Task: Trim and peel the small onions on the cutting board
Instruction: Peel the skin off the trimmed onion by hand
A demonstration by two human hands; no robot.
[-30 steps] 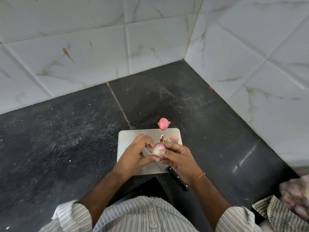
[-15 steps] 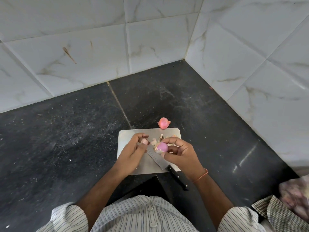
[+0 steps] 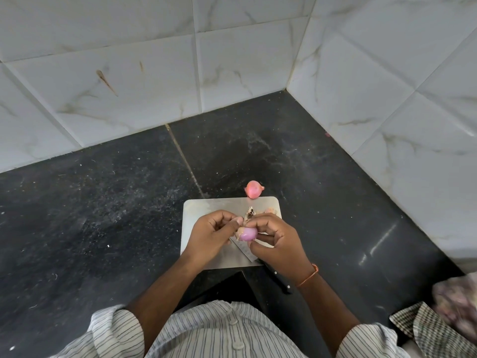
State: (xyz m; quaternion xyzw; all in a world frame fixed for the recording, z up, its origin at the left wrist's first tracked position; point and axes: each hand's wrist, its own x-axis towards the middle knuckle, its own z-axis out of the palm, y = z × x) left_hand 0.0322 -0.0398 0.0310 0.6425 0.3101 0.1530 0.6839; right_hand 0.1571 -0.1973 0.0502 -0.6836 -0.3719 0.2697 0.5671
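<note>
The peeled onion (image 3: 247,234) was pale purple, the far onion (image 3: 253,189) pink, the cutting board (image 3: 204,206) steel-grey, the table (image 3: 103,202) speckled black, the shirt (image 3: 206,332) white with dark stripes.

An onion (image 3: 247,234) is held above the cutting board (image 3: 196,210). A knife (image 3: 260,264) is laid on the board's near right part. Another onion (image 3: 253,189) is set just behind it.

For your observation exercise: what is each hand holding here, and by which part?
The right hand grips the small onion by its right side. The left hand pinches the skin at its left end.
</note>
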